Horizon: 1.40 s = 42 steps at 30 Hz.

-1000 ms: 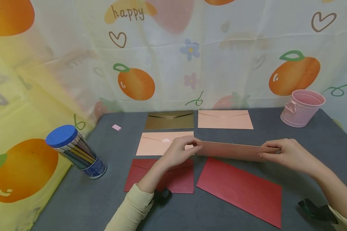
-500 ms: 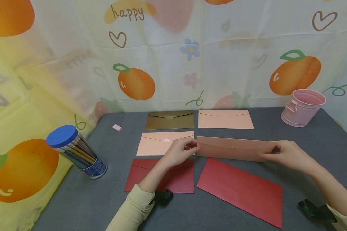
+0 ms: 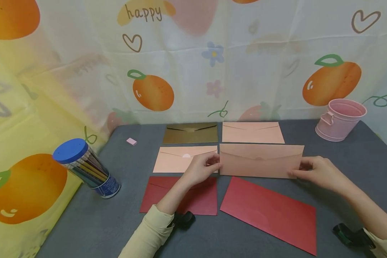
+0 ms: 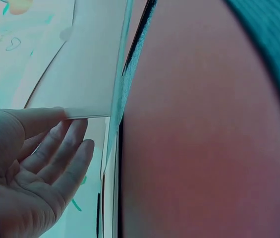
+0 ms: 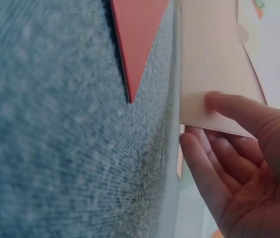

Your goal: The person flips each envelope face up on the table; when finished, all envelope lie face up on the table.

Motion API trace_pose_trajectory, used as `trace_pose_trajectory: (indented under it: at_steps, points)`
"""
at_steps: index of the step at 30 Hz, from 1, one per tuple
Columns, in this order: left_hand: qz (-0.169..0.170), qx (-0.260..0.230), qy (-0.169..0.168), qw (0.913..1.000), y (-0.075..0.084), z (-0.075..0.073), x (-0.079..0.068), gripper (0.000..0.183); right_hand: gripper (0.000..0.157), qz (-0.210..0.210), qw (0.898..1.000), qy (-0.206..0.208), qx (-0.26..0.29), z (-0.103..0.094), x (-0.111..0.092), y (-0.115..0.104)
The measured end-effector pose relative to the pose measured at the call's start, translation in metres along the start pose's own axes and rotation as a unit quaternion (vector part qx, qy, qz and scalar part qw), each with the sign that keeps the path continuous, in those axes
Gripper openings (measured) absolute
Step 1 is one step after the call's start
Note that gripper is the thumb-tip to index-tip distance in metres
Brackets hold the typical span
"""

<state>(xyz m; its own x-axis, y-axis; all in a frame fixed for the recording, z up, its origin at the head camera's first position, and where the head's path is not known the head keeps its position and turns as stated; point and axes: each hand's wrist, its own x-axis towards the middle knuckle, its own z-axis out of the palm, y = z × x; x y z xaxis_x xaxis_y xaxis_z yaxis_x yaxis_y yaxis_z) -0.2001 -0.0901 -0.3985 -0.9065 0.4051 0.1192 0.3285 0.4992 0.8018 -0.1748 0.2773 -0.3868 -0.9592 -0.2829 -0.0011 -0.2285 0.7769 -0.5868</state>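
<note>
A peach envelope stands tilted up between both hands, its flap side facing the head camera and its lower edge near the table. My left hand pinches its left edge; in the left wrist view the thumb lies on the front of the envelope, with the other fingers behind. At the lower right corner, my right hand holds it the same way, thumb on the front of the envelope. Just nearer lies a slanted red envelope. A darker red envelope lies under the left forearm.
Behind are a light peach envelope with a round seal, an olive envelope and another peach one. A blue-lidded pencil tub and a small pink eraser are left, a pink bucket back right.
The held envelope has turned from nearly edge-on to upright, its top edge rising and its flap coming into view. My right fingers have come to its lower right corner; my left hand barely moved.
</note>
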Motion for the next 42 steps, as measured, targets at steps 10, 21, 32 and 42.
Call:
trace_pose_trajectory:
  at_steps: [10,21,32,42]
  points:
    - [-0.032,-0.069,0.032,0.9966,0.002,0.004,0.002,0.039,0.038,0.032,0.999,0.005,0.036,0.001,0.002,-0.002]
    - [-0.053,-0.087,0.032,0.9942,0.001,0.008,0.004,0.056,0.088,0.06,0.997,-0.008,0.042,0.002,0.009,0.001]
    - [-0.055,-0.035,-0.002,0.9979,0.002,0.011,0.002,0.051,0.09,0.059,0.998,-0.03,0.02,0.005,0.009,0.004]
    - [-0.05,0.005,-0.041,0.9979,0.002,0.014,0.004,0.045,0.093,0.069,0.996,-0.056,0.021,0.006,0.012,0.007]
